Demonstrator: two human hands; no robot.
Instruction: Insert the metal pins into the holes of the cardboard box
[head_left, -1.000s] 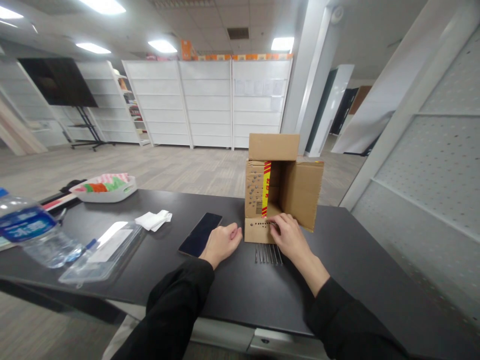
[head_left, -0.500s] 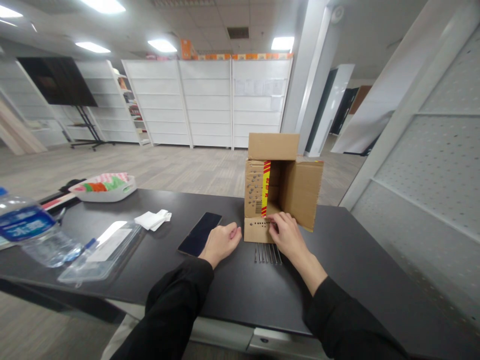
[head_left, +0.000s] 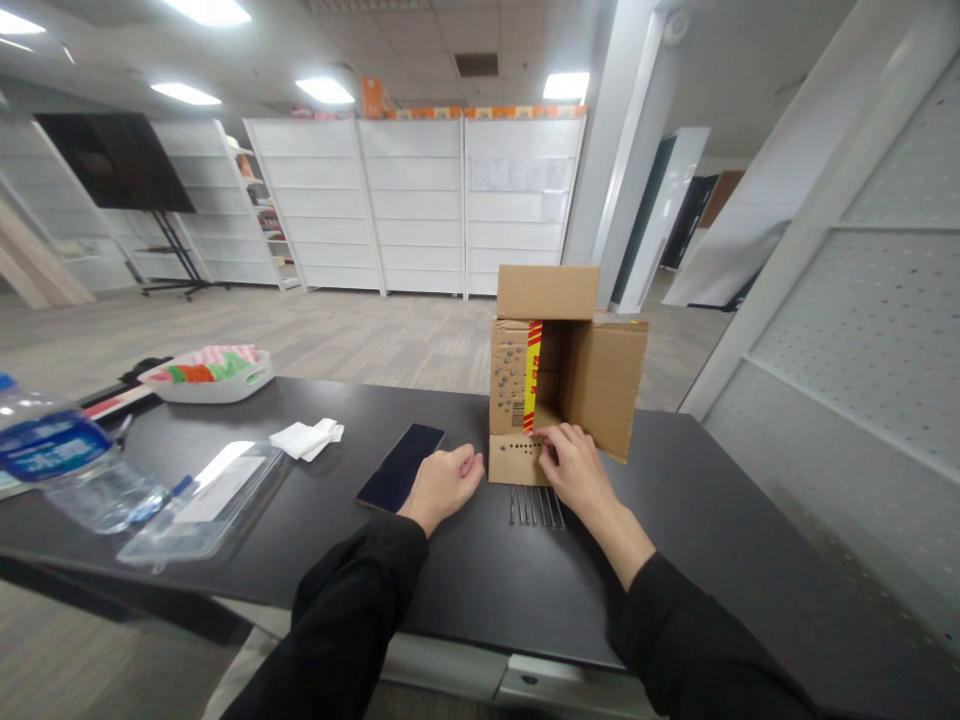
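An open cardboard box [head_left: 604, 385] stands on the dark table, its front toward me. A row of small dark holes runs along its lower front flap [head_left: 514, 465]. At that flap is my right hand [head_left: 574, 462], fingers bent together in a pinch by the right end of the holes; whatever is between the fingertips is hidden. Several thin metal pins [head_left: 534, 507], like nails or screws, lie side by side just in front of the flap. My left hand [head_left: 446, 482] rests curled closed left of the box, beside a dark phone [head_left: 397, 465]; its inside is hidden.
To the left lie a crumpled white tissue [head_left: 307, 438], a clear plastic case [head_left: 214, 510] and a tilted water bottle [head_left: 67, 455]. Farther back is a white basket [head_left: 217, 385] with colourful packets. A perforated panel [head_left: 862, 330] rises at the right.
Almost nothing differs. Both hands keep their places and closed shapes, with only a tiny shift of the hands and box; the row of pins lies as before.
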